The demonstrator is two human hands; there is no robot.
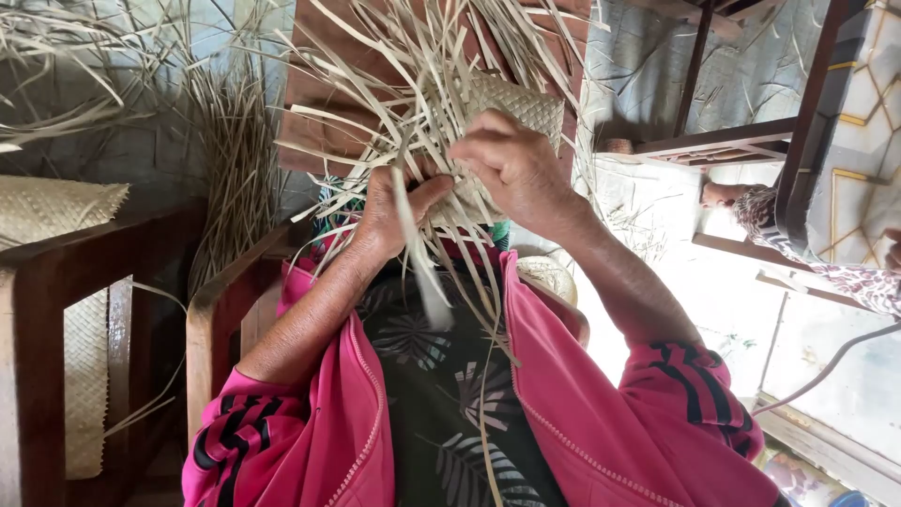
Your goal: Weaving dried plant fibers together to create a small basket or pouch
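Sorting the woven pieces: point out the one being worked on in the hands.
The small woven piece with loose strips, held by both hands. The woven mat lies untouched over the wooden chair at left.

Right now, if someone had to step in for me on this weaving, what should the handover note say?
Left hand: closed on a bundle of loose pale strips at the near edge of the woven piece.
Right hand: fingers curled over the woven piece, pinching strips at its edge.
Work: the piece is held up over the lap; a patch of tight weave shows beyond the right hand, and many unwoven strips fan out above and hang down.
Done: that woven patch.
Left: the loose ends appear still to be worked in.
Nearby: a finished woven mat lies over the wooden frame on the left.
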